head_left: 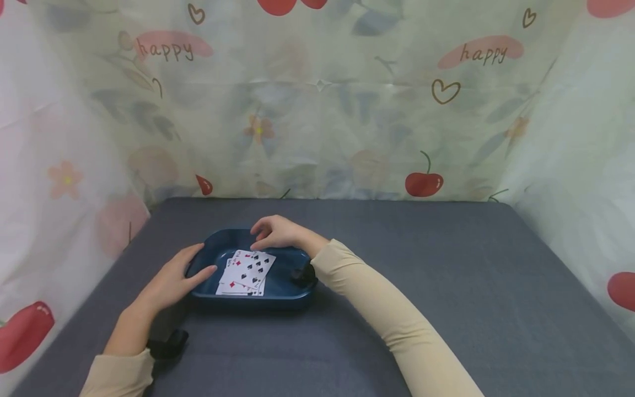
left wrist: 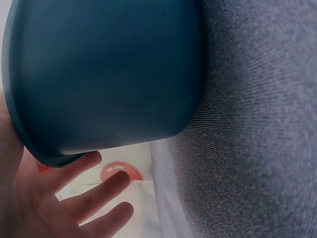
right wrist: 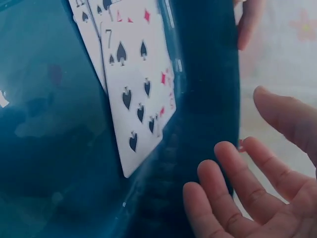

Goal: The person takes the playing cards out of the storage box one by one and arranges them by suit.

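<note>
A dark blue tray [head_left: 292,300] with raised walls stands on the table. Inside it several playing cards [head_left: 253,270] lie in a loose, overlapping pile, face up. The seven of spades [right wrist: 132,99] is on top, and red diamonds show below it. My left hand [head_left: 171,278] holds the tray's left rim, thumb over the inside, other fingers outside; the left wrist view shows those fingers [left wrist: 94,201] spread beside the outer wall. Over the tray's far side hovers my right hand [head_left: 278,230], apart from the cards, fingers relaxed with nothing visible in them.
Grey cloth covers the table [head_left: 421,275]. A patterned curtain [head_left: 317,121] with cherries and flowers hangs at the back and along both sides. Black wrist straps [head_left: 168,346] sit on both wrists, the right one over the tray's right end.
</note>
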